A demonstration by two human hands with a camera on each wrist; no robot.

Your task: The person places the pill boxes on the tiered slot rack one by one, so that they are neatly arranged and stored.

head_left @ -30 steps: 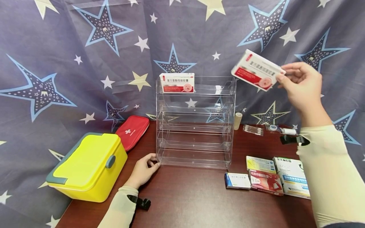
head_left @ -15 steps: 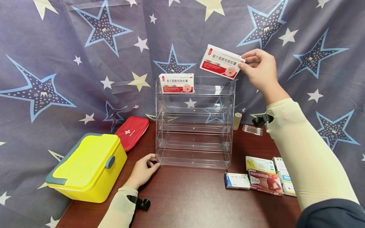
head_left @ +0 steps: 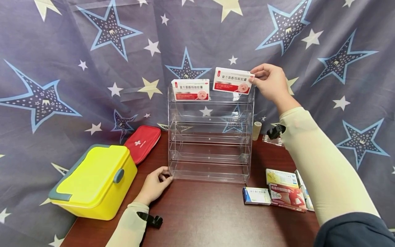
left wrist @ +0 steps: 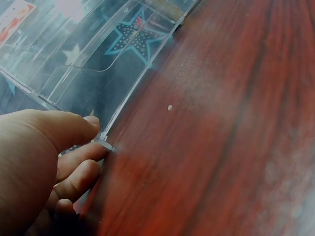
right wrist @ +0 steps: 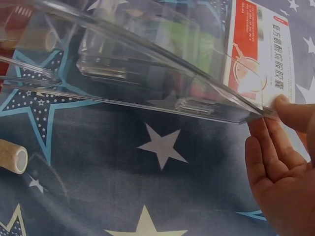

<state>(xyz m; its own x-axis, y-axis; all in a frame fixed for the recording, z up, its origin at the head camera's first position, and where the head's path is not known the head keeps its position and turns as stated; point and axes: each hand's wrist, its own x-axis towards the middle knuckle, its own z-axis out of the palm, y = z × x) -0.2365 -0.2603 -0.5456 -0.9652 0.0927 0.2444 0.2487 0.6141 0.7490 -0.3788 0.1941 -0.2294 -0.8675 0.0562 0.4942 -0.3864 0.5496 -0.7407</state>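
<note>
Between thumb and fingers, my right hand [head_left: 269, 82] pinches a red-and-white medicine box [head_left: 232, 81] by its right end. That box tilts slightly at the right side of the top tier of a clear plastic display rack [head_left: 210, 139]. In the right wrist view the box [right wrist: 246, 54] overlaps the rack's upper corner. A matching medicine box [head_left: 191, 90] stands upright at the left of the same tier. Down at the rack's lower left front corner is my left hand [head_left: 155, 183]; the left wrist view has its thumb [left wrist: 74, 129] and fingers gripping that corner.
Several medicine boxes, including a red one [head_left: 287, 196] and a blue-and-white one [head_left: 257, 196], lie at the right. A yellow lidded box [head_left: 95, 178] and a red first-aid pouch [head_left: 143, 144] stand left. A beige roll [head_left: 256, 131] stands behind the rack's right side.
My right hand has brought the medicine box leftward from the right, then lowered it to the rack's top tier, turning it closer to level. The left hand stays at the rack's corner.
</note>
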